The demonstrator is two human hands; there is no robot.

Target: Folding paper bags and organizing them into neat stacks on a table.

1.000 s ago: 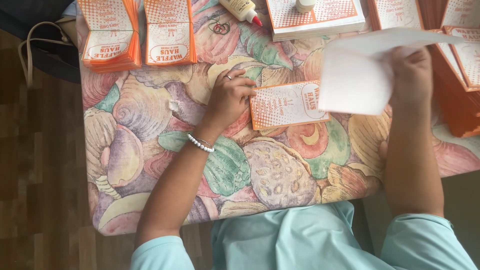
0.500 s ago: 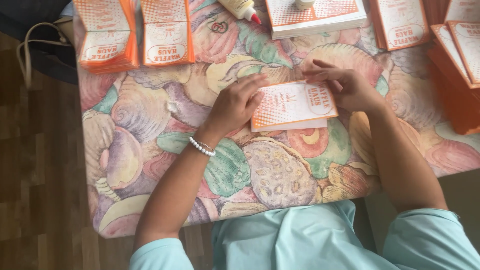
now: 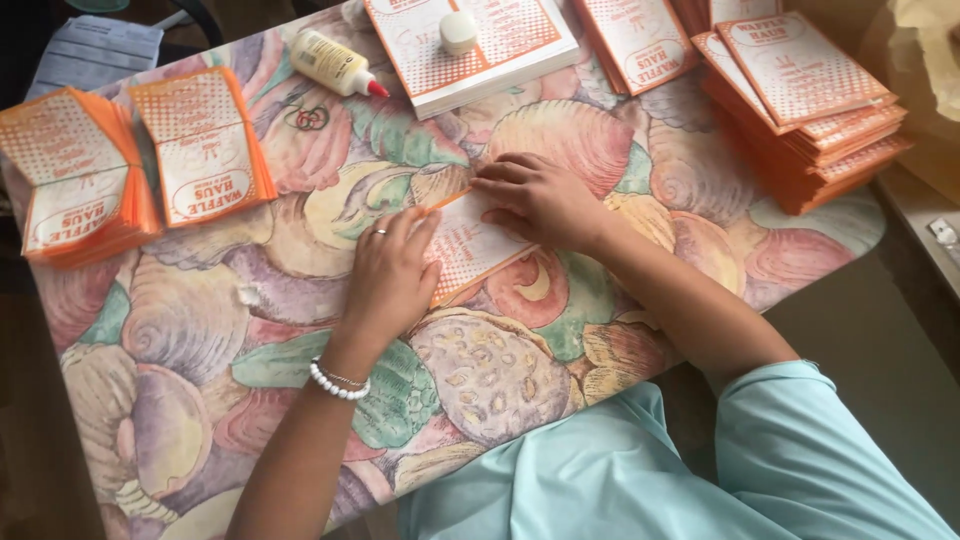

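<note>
Fingertips (image 3: 497,176) of right hand (image 3: 540,200) spread flat, pressing down on far end of orange-and-white printed paper sleeve (image 3: 470,245) — nothing gripped, palm down. Fingers (image 3: 418,230) of left hand (image 3: 390,275) extended and close together, flat on near-left part of same sleeve; thin ring on one finger, white bead bracelet (image 3: 338,382) at wrist. Sleeve lying flat near table's middle, tilted, mostly hidden under both hands, one orange edge showing between them.

Underneath: table cover with large pastel shell pattern (image 3: 200,330). Far left, two fanned stacks of folded orange paper sleeves (image 3: 130,170), well apart from hands. Beyond hands, white glue bottle with red tip (image 3: 335,63) lying on its side, a few dark loops, probably rubber bands (image 3: 310,118), just beside it. Far centre, stack of flat orange-checked white sheets (image 3: 500,50) with small round white cap (image 3: 458,30) on top. Far right — tall pile of flat orange printed sleeves (image 3: 810,110), near table edge. Light teal shirt (image 3: 600,470) at bottom.
</note>
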